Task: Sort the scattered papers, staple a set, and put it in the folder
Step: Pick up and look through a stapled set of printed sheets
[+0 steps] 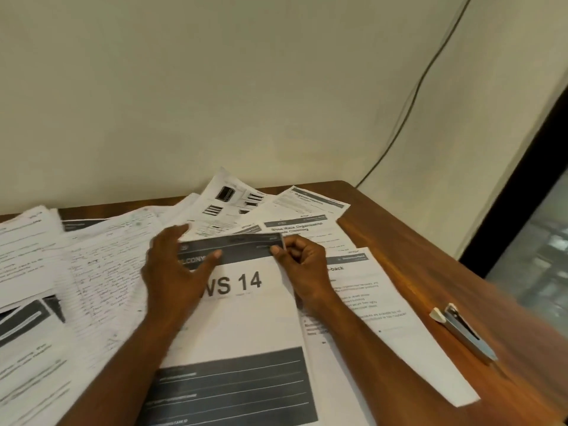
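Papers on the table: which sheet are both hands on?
The "WS 14" cover sheet in the middle. The left hand lies flat on it, the right hand pinches its top right corner. It alone bears big bold lettering.

Brown wooden surface (399, 241) against a pale wall (215, 87). Thin dark cable (412, 99) runs down the wall. Dark-framed window (534, 241) at right.

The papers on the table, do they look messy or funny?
Yes. The papers lie scattered and overlapping at different angles across the table, one sheet curling up against the wall. The stapler sits apart to the right. Both hands hold the "WS 14" sheet.
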